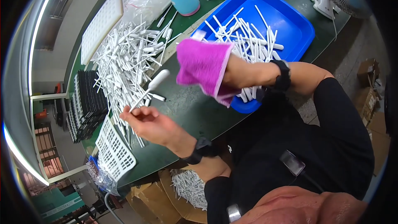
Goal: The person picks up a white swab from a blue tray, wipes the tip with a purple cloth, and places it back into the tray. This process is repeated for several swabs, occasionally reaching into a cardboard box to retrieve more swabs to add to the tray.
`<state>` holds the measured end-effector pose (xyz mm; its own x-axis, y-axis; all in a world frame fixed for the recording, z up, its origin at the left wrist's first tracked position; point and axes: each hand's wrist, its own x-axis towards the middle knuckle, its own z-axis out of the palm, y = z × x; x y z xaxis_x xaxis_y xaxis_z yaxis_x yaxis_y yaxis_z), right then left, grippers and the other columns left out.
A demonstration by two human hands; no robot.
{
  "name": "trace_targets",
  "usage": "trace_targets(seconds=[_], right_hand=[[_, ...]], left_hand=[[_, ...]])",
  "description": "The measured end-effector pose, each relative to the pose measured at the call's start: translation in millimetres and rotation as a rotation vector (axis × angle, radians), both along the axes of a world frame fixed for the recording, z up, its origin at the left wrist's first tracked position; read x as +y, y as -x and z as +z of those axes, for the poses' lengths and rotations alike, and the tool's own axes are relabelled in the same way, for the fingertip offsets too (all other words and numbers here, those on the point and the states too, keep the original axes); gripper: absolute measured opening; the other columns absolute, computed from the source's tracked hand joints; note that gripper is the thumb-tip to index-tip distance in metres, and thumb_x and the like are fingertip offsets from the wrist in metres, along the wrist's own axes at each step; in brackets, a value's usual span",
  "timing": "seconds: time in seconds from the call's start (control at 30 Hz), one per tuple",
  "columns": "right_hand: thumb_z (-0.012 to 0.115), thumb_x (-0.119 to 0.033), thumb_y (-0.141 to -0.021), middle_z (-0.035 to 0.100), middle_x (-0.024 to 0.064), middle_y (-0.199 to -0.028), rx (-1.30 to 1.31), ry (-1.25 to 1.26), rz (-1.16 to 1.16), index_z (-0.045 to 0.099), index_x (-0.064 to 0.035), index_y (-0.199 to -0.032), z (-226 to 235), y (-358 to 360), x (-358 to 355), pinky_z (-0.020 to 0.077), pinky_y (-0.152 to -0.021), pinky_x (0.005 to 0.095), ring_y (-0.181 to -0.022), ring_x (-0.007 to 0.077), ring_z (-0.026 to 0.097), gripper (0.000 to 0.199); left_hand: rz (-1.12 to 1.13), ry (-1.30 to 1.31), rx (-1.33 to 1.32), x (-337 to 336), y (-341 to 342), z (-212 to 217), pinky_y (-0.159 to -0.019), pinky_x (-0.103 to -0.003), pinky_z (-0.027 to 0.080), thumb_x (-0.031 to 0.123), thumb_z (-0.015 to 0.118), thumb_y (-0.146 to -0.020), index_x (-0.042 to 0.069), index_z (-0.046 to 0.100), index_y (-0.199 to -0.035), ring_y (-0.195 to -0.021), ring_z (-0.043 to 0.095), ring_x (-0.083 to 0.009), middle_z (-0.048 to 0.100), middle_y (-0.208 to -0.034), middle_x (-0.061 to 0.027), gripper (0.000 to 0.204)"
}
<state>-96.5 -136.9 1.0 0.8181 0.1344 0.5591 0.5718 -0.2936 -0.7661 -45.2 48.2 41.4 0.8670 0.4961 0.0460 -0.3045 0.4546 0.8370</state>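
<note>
In the head view, the left hand (156, 127) pinched a slim white plastic dropper (158, 79) by its thin stem between thumb and fingertips, its oblong bulb tilted up toward the far right. The right hand (237, 71) was partly wrapped in a fuzzy magenta cloth with a pale edge (203, 64); its fingers were hidden, so whether they were spread or pressed together could not be told. The cloth hung between the dropper and a deep blue plastic tray (290, 20) on the right, which held loose white droppers (259, 43). A large heap of white droppers (118, 60) covered the left of the dark green surface (195, 116), beyond the left hand. A white plastic grid basket (115, 147) lay at the near left, and a pale blue spray bottle (182, 0) stood at the far side.
</note>
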Motion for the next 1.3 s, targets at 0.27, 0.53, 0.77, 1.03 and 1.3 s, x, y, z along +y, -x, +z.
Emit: trace_targets(seconds=[0.27,0.53,0.77,1.03,1.3], right_hand=[[0.06,-0.025,-0.092,0.052,0.0147,-0.13,0.169,-0.719,0.289,0.042,0.0004,-0.136,23,59,-140,0.0489,-0.094,0.0351,-0.11,0.0191,0.057,0.054],[0.052,-0.018,-0.096,0.057,0.0112,-0.123,0.523,-0.17,-0.804,0.042,-0.0017,-0.136,-60,101,-237,0.0507,-0.084,0.0278,-0.103,0.0183,0.06,0.045],[0.05,-0.027,-0.097,0.048,0.0096,-0.135,0.482,-0.424,-0.697,0.035,-0.0022,-0.141,-55,116,-224,0.0435,-0.098,0.0312,-0.117,0.0186,0.052,0.052],[0.045,-0.029,-0.099,0.046,0.0092,-0.136,0.575,-0.422,-0.837,0.031,-0.0032,-0.143,-70,117,-252,0.044,-0.097,0.0309,-0.118,0.0187,0.051,0.053],[0.047,-0.027,-0.098,0.037,0.0097,-0.143,0.575,-0.429,-0.595,0.026,-0.0009,-0.145,-63,168,-206,0.0402,-0.102,0.0319,-0.125,0.0211,0.044,0.057]], left_hand=[[-1.021,-0.777,0.273,-52,-5,-25,-0.051,-0.025,0.042,0.025,0.057,-0.092,-0.001,0.061,-0.101,-0.06,0.058,-0.0116,0.056,-0.063,-0.0024,0.028],[-0.578,-1.911,-0.344,-97,13,-79,-0.1,-0.042,0.036,0.031,0.059,-0.088,-0.01,0.047,-0.121,-0.105,0.057,-0.0343,0.059,-0.111,-0.023,0.054],[-0.75,-1.604,-0.408,-102,40,-83,-0.102,-0.045,0.036,0.033,0.061,-0.086,-0.012,0.041,-0.126,-0.119,0.045,-0.0443,0.043,-0.13,-0.0328,0.064],[-0.706,-1.697,-0.314,-85,45,-94,-0.102,-0.047,0.035,0.034,0.057,-0.089,-0.01,0.038,-0.129,-0.119,0.044,-0.0465,0.038,-0.134,-0.0346,0.063],[-0.326,-1.814,-0.231,-63,52,-96,-0.098,-0.044,0.038,0.029,0.06,-0.088,-0.007,0.045,-0.125,-0.119,0.046,-0.0423,0.044,-0.131,-0.0301,0.054]])
